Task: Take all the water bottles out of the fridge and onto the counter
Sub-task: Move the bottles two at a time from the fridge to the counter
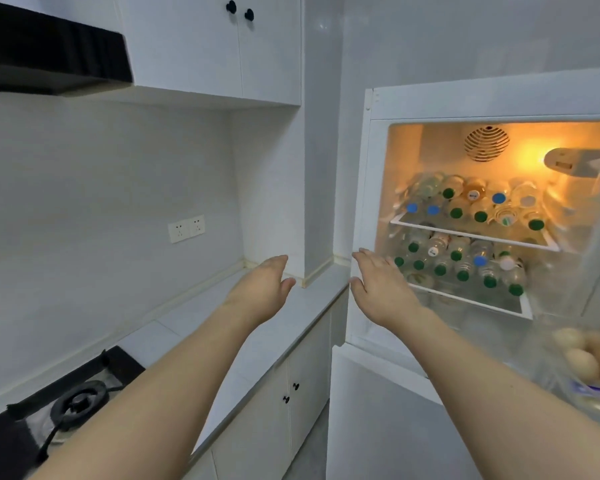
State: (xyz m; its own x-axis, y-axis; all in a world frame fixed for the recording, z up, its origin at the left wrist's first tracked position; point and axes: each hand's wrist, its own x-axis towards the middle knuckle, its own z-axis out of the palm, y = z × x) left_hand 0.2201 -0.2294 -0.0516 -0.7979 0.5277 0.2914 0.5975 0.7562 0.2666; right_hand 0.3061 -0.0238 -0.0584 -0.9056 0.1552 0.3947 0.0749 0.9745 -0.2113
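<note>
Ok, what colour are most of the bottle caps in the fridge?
Mostly green caps, with a few blue and white ones; head view.

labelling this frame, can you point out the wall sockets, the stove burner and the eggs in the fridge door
wall sockets [186, 229]: head view, on the seam between the two white plates.
stove burner [79, 400]: head view, on the black ring's centre.
eggs [583, 362]: head view, on the pale front egg in the door.

Single head view, wide-angle, looking forward-down past counter [257, 327] into open fridge [430, 109] (right edge apparently blurred).
</note>
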